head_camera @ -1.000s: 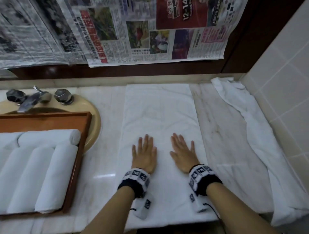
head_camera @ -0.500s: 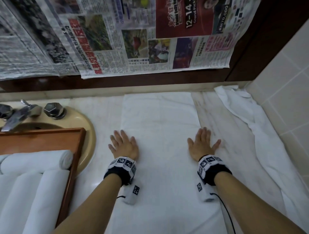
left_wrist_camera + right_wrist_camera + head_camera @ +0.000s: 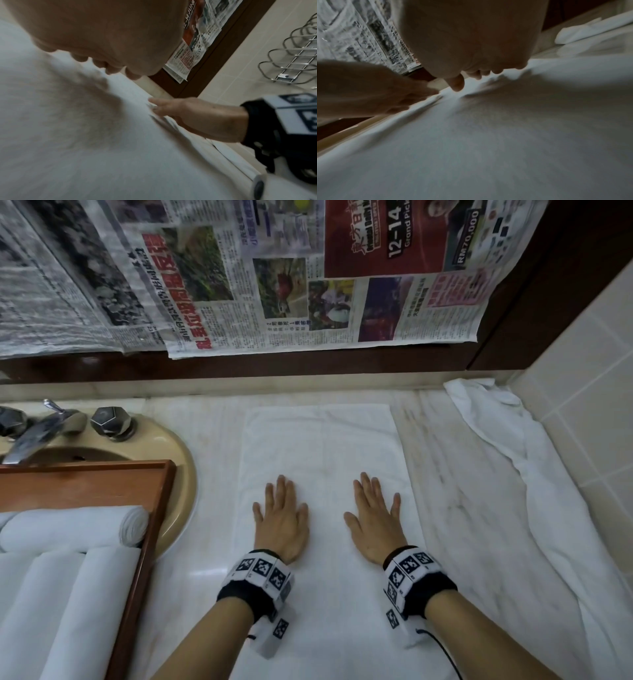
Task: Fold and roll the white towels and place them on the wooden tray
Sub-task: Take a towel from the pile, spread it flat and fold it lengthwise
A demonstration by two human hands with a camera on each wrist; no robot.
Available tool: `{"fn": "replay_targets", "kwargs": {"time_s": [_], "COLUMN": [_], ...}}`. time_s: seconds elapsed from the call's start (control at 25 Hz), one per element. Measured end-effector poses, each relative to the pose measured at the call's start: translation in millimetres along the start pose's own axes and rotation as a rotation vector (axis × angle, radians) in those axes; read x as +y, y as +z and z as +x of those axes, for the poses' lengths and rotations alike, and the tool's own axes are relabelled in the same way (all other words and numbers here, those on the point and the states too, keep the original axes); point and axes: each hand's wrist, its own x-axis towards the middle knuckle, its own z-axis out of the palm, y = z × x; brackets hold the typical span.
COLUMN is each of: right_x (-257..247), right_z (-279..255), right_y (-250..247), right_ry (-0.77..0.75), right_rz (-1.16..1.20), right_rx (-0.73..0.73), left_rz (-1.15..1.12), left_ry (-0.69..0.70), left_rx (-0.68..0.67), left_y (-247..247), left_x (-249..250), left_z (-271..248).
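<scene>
A white towel [image 3: 322, 446] folded into a long strip lies flat on the marble counter, running from the back wall toward me. My left hand [image 3: 281, 515] and my right hand [image 3: 375, 518] both press flat on its middle, fingers straight, palms down, a short gap between them. In the left wrist view my left palm [image 3: 102, 33] hovers close over the towel [image 3: 85, 135] with the right hand [image 3: 197, 116] beside it. The wooden tray [image 3: 150, 529] at the left holds several rolled white towels [image 3: 72, 529].
A loose, crumpled white towel [image 3: 534, 484] lies along the tiled right wall. A beige sink [image 3: 178, 470] with a chrome tap [image 3: 37, 433] sits behind the tray. Newspaper [image 3: 274, 285] covers the wall above the counter. A wire rack [image 3: 295, 54] hangs on the tiles.
My hands slid outward to the towel's side edges half a second ago, then came back inward to its middle, still flat on it.
</scene>
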Motion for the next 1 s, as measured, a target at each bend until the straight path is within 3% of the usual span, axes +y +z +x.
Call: {"fn": "replay_targets", "kwargs": {"time_s": [0.12, 0.2, 0.24, 0.32, 0.36, 0.4, 0.52, 0.56, 0.6, 0.76, 0.8, 0.92, 1.0], "right_x": [-12.0, 6.1, 21.6, 44.4, 42.7, 32.3, -9.1, -8.3, 1.6, 45.1, 38.6, -5.3, -11.2], "right_z": [19.4, 32.1, 37.1, 42.1, 44.9, 49.4, 68.7, 74.1, 77.8, 84.8, 88.9, 114.0, 127.6], "right_y": [-2.6, -8.9, -13.4, -27.5, -34.1, -36.7, -32.9, -31.4, -33.7, -54.6, -58.7, -60.8, -59.0], "right_ry": [-0.165, -0.122, -0.02, 0.274, 0.336, 0.291, -0.105, -0.152, -0.126, 0.261, 0.264, -0.089, -0.174], "right_rz": [-0.004, -0.042, -0.043, -0.015, -0.005, -0.003, -0.037, -0.05, -0.058, -0.064, -0.063, -0.065, -0.056], "right_rx": [0.006, -0.001, 0.011, 0.035, 0.034, 0.043, 0.003, -0.015, -0.009, 0.037, 0.054, 0.047, 0.003], "left_rz": [-0.038, 0.062, 0.085, 0.065, 0.019, -0.031, -0.081, -0.055, -0.017, -0.005, -0.057, -0.142, -0.092], "left_ry": [0.182, 0.166, 0.089, -0.197, -0.308, -0.317, 0.089, 0.163, 0.151, -0.268, -0.274, 0.082, 0.179], "left_rx": [-0.024, -0.011, 0.029, 0.114, 0.125, 0.116, -0.043, -0.083, -0.068, 0.146, 0.152, 0.01, -0.033], "left_y": [7.2, 3.1, -1.1, -15.7, -23.0, -26.0, -16.3, -15.4, -20.4, -53.5, -58.4, -46.1, -37.8], "left_x": [25.1, 11.4, -3.9, -27.6, -27.6, -17.1, 29.5, 29.9, 19.8, -31.4, -24.4, 31.0, 39.0], "left_z": [21.4, 36.3, 41.8, 44.3, 45.3, 48.7, 68.5, 74.8, 81.0, 97.9, 101.6, 120.3, 134.0]}}
